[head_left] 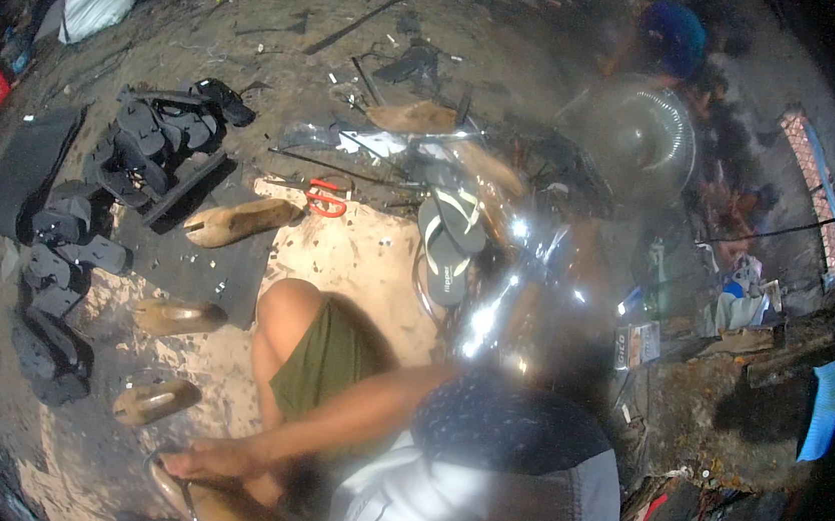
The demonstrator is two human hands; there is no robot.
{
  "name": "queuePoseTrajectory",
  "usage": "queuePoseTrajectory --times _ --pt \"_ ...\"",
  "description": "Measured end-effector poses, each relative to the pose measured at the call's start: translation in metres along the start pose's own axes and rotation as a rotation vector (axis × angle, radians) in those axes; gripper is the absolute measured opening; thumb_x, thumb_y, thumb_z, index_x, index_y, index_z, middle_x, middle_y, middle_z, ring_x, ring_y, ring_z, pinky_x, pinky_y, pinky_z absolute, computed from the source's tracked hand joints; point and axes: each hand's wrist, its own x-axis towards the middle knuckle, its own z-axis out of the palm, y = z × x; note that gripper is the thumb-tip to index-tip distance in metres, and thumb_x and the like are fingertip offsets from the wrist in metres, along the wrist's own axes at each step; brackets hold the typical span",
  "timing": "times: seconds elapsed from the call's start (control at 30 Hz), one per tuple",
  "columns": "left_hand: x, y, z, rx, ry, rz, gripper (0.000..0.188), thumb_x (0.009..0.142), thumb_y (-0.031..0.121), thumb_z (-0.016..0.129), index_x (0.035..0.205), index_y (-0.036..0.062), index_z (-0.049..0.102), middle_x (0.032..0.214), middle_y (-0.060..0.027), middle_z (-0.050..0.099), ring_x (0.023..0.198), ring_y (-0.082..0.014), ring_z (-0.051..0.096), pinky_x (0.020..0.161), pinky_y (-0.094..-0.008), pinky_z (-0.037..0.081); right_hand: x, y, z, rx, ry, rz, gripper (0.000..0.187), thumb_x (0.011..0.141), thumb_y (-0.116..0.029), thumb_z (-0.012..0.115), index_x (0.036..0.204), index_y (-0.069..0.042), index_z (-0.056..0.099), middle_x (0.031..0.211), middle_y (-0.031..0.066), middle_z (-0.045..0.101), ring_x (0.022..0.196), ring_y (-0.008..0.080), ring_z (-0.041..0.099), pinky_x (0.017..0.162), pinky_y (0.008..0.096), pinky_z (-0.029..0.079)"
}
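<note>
Left hand (207, 461) fingers closed on tan shoe (177, 487); right hand's fingers unseen, state unclear.

a: what does the person wear?
b: olive green shorts (323, 357), and a dark short sleeve (493, 418) with small light dots.
a: and the shirt body?
b: grey and white shirt (474, 512), with thin dark seam lines. the forearm is bare.

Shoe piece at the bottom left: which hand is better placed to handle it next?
Probably the left. The one hand in view, seemingly the left hand, already lies on the shoe piece below the bent knee. The right hand is out of view.
</note>
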Motion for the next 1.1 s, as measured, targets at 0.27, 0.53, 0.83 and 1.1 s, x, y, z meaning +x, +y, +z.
queuePoseTrajectory --times 0.27,0.53,0.83,1.1 --pt "0.002 0.001 0.012 0.020 -0.006 0.000 0.102 0.081 0.053 0.076 0.157 0.0082 0.026 0.151 -0.0122 0.043 0.132 -0.0269 0.049 0.108 -0.0432 0.041 0.017 0.022 -0.034 -0.054 -0.013 0.023 0.047 0.098 -0.060 0.061 0.110 -0.015 0.069 0.101 -0.0083 0.060 0.094 0.0081 0.052 0.084 0.0282 0.042" --pt "0.005 0.000 0.017 0.032 -0.017 0.001 0.101 0.083 0.055 0.075 0.157 0.0080 0.026 0.150 -0.0118 0.044 0.131 -0.0264 0.050 0.106 -0.0431 0.043 0.011 0.010 -0.027 -0.024 0.012 0.014 0.041 0.100 -0.058 0.058 0.110 -0.019 0.065 0.097 -0.0093 0.058 0.087 0.0081 0.050 0.079 0.0273 0.039" --pt "0.004 0.001 0.015 0.027 -0.005 0.010 0.100 0.085 0.057 0.073 0.158 0.0077 0.027 0.150 -0.0114 0.045 0.129 -0.0259 0.052 0.104 -0.0429 0.045 -0.016 -0.016 0.012 0.211 -0.124 0.023 0.044 0.101 -0.059 0.055 0.108 -0.017 0.067 0.091 -0.0057 0.061 0.082 0.0090 0.055 0.075 0.0282 0.044" --pt "0.003 0.002 0.011 0.031 -0.012 0.004 0.099 0.086 0.059 0.071 0.158 0.0074 0.027 0.149 -0.0110 0.045 0.128 -0.0255 0.053 0.103 -0.0428 0.046 -0.010 -0.012 -0.002 0.058 -0.120 -0.013 0.045 0.102 -0.060 0.053 0.105 -0.018 0.067 0.091 -0.0060 0.062 0.081 0.0090 0.055 0.075 0.0282 0.045"
